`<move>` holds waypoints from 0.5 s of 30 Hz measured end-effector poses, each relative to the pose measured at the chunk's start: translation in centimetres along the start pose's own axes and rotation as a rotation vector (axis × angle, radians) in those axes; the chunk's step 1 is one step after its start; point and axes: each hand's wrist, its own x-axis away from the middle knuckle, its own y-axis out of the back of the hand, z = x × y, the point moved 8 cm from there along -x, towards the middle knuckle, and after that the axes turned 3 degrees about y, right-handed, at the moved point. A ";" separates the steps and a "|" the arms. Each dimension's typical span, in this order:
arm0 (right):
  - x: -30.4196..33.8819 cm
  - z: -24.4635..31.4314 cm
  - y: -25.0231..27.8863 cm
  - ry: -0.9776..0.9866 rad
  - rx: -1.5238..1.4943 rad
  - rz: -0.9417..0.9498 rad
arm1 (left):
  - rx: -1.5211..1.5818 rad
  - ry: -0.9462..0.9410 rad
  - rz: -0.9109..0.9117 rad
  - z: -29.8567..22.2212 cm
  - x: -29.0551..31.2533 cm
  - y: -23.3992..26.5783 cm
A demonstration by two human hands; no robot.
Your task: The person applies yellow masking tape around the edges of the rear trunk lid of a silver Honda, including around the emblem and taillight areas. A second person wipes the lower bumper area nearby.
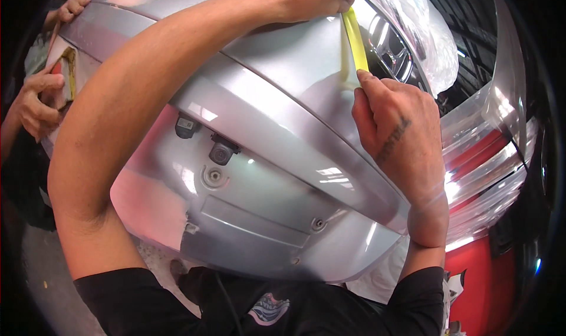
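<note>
A strip of yellow masking tape [355,41] runs between my hands along the edge of a silver car panel [295,58], next to the dark tail light [392,47]. My left hand [324,0] is at the top of the view, fingers closed at the upper end of the strip; part of it is cut off by the frame's edge. At the lower end, my right hand [407,123] has its fingers curled, with the index fingertip on the tape. My left forearm arches across the panel and hides some of it.
At the left, another person's hands [41,103] are at the panel, one by a pale piece with a yellow inside [71,70]. A small camera [221,150] hangs under the panel's ledge. Clear plastic sheeting [489,159] drapes at right over something red.
</note>
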 end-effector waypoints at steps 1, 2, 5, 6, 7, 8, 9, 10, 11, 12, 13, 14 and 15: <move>0.0 0.0 0.0 0.006 0.008 -0.004 | -0.014 0.010 0.006 0.1 -0.2 -0.3; 0.0 0.0 0.0 0.012 0.006 -0.009 | -0.027 0.021 0.012 0.3 -0.4 -0.6; 0.0 0.1 0.0 0.027 0.008 -0.013 | -0.021 0.032 -0.009 0.4 -0.3 -0.7; 0.0 0.1 0.0 0.028 0.014 -0.006 | -0.010 0.033 -0.022 0.4 -0.2 -0.6; -0.1 0.2 -0.1 0.030 0.020 0.002 | -0.034 0.020 -0.026 0.3 -0.2 -0.6; -0.1 0.2 -0.2 0.025 0.023 0.015 | -0.058 0.007 -0.029 0.2 -0.2 -0.7; -0.1 0.2 -0.3 0.019 0.026 0.028 | -0.081 -0.006 -0.032 0.1 -0.2 -0.8; -0.1 0.2 -0.4 0.013 0.030 0.039 | -0.065 -0.001 -0.032 0.0 -0.2 -0.6; -0.2 0.2 -0.4 0.017 0.032 0.033 | -0.049 0.005 -0.032 -0.1 -0.1 -0.5; -0.2 0.2 -0.3 0.020 0.035 0.028 | -0.033 0.010 -0.033 -0.2 0.0 -0.3; -0.2 0.2 -0.3 0.023 0.038 0.022 | -0.040 0.017 -0.046 0.0 0.0 -0.4; -0.1 0.2 -0.3 0.024 0.037 0.020 | -0.048 0.023 -0.060 0.1 0.0 -0.4; -0.1 0.1 -0.3 0.024 0.036 0.019 | -0.055 0.029 -0.074 0.3 0.0 -0.5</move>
